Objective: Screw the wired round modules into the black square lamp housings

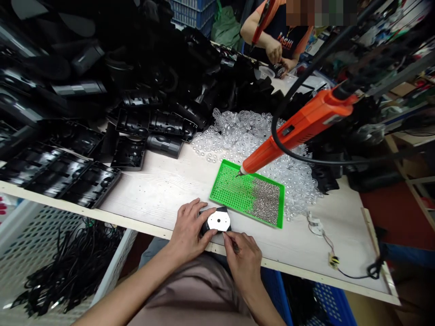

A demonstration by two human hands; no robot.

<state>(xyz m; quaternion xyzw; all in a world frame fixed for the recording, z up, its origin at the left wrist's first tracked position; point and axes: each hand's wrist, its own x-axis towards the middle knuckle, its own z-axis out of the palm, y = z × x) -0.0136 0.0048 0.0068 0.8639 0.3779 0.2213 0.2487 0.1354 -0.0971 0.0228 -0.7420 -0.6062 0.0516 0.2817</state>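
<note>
At the table's front edge, my left hand (192, 228) grips a small black plastic part with a white plate (218, 221) on top, thumb and forefinger at its left side. The plate has a dark hole in its middle. My right hand (244, 254) is closed in a pinch at the part's lower right edge; whatever is between its fingertips is too small or hidden to name. Just beyond the part lies a green perforated tray (220, 198) with many small metal screws (267, 201) heaped at its right. An orange electric screwdriver (292, 131) hangs with its tip over the tray.
Clear plastic pieces (248, 131) are piled behind the tray. Black plastic housings (91, 181) crowd the left and back. A small wired component (334, 260) lies at right. White (115, 262) and blue (335, 299) crates stand below the table edge. Another person's hand (273, 50) works opposite.
</note>
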